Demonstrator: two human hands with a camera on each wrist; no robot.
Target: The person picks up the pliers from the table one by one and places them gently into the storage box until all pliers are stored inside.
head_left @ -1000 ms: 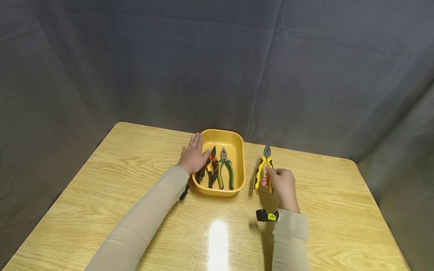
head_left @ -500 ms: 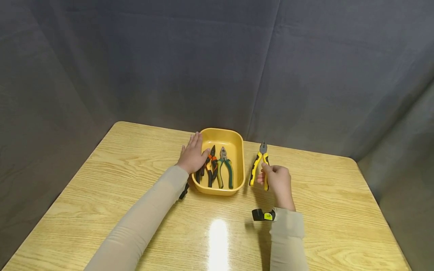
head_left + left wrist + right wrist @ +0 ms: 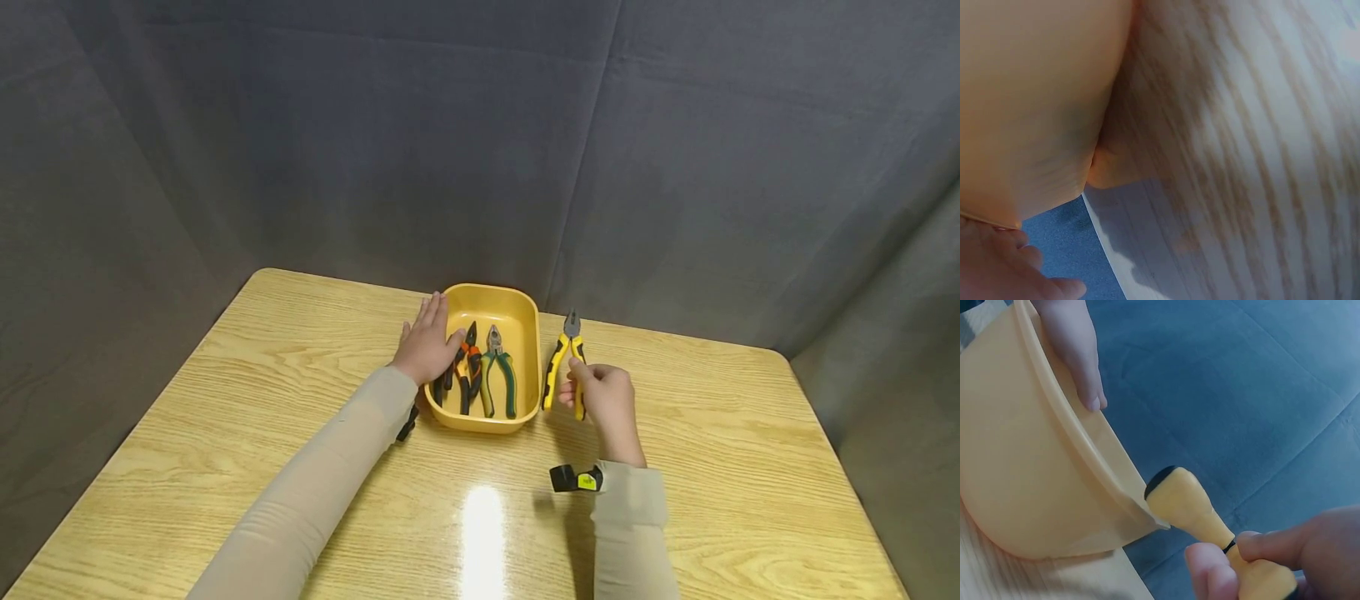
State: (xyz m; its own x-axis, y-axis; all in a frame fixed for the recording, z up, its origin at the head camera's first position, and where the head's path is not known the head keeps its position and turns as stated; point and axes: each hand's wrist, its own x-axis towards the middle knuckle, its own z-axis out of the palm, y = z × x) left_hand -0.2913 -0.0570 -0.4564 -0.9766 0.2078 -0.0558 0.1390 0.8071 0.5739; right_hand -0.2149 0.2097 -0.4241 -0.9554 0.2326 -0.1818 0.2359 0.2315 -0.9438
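Observation:
A yellow plastic bin point(image 3: 529, 350) stands near the table's back edge. My left hand point(image 3: 427, 348) rests on its left rim with fingers extended; the left wrist view shows its fingertips point(image 3: 1067, 288) at the rim. Inside lie pliers with green-and-yellow handles point(image 3: 498, 375) and pliers with orange-and-black handles point(image 3: 469, 367), partly hidden by that hand, plus another dark handle beside them. Just right of the bin, my right hand point(image 3: 609, 404) pinches yellow-and-black pliers point(image 3: 558, 367) by one handle, jaws pointing away. In the right wrist view their yellow handle point(image 3: 1188, 503) overlaps the bin's corner.
The wood-grain table point(image 3: 300, 350) ends at a dark grey curtain point(image 3: 420, 150) behind it, with more curtain on both sides. A bright light reflection lies on the table in front of the bin. A small black wrist camera point(image 3: 573, 478) sits at the right wrist.
My right hand has moved left toward the bin with the yellow-and-black pliers. The left hand, the bin and the pliers inside have stayed in place.

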